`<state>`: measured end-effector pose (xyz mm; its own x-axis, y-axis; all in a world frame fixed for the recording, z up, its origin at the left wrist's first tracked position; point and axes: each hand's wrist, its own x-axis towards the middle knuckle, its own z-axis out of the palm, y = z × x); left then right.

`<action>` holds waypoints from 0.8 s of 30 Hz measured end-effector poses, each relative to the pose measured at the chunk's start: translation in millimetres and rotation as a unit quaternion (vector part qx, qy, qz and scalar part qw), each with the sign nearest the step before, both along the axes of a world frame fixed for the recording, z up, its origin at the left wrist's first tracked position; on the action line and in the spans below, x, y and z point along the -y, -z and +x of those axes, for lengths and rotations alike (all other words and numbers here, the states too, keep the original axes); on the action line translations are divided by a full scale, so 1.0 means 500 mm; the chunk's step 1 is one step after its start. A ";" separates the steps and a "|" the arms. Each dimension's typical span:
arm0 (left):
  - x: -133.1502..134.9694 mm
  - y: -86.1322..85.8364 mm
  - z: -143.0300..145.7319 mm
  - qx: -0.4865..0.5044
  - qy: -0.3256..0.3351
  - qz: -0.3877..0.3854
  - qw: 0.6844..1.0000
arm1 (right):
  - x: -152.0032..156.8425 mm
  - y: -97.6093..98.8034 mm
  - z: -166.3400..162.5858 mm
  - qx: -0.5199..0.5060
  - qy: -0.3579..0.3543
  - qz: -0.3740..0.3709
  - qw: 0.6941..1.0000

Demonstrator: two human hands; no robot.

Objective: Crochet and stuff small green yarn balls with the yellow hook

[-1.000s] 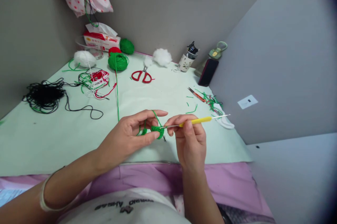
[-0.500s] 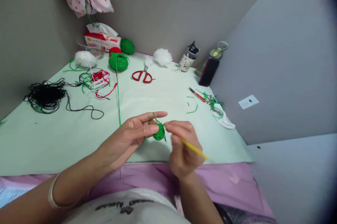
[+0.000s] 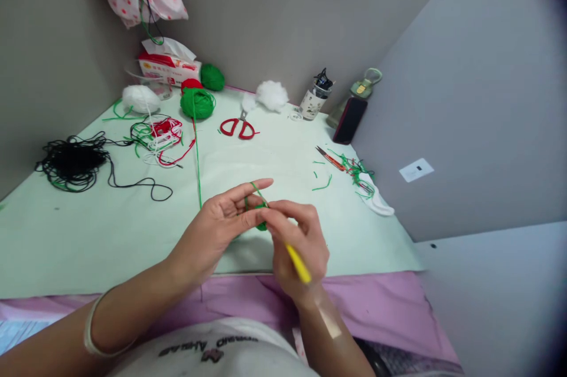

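Between thumb and fingers, my left hand (image 3: 221, 220) pinches a small green crochet piece (image 3: 261, 225), and green yarn (image 3: 199, 170) passes over its raised index finger. That strand runs back to a green yarn ball (image 3: 197, 103) on the table. My right hand (image 3: 297, 241) is closed round a crochet hook with a yellow handle (image 3: 298, 263). The hook's tip meets the yarn at the top of the piece, close to my left fingertips. My right fingers cover most of the crochet piece.
Red-handled scissors (image 3: 238, 128) lie mid-table, with white stuffing (image 3: 271, 96) behind. On the left are black yarn (image 3: 76, 161) and a white yarn ball (image 3: 140, 99). Orange thread snips (image 3: 331, 159) lie beside green scraps at right, near a phone (image 3: 350, 121) leaning on a bottle (image 3: 364, 84).
My right hand has moved left and turned, so the hook handle points more steeply down. It now hides much of the crochet piece. My left hand has shifted slightly left.
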<state>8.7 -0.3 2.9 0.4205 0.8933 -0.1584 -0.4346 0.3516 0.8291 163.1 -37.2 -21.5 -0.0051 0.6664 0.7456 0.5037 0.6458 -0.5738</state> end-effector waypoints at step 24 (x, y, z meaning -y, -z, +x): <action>-0.006 0.000 -0.018 -0.085 0.042 0.108 0.990 | -0.035 -0.023 0.013 -0.359 -0.152 -0.224 0.893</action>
<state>-0.3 2.6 2.9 0.4777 0.8775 -0.0417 -0.2599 0.1866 0.9474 169.5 -19.7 -9.9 0.1361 0.9478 0.2883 -0.2570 0.3149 -0.9137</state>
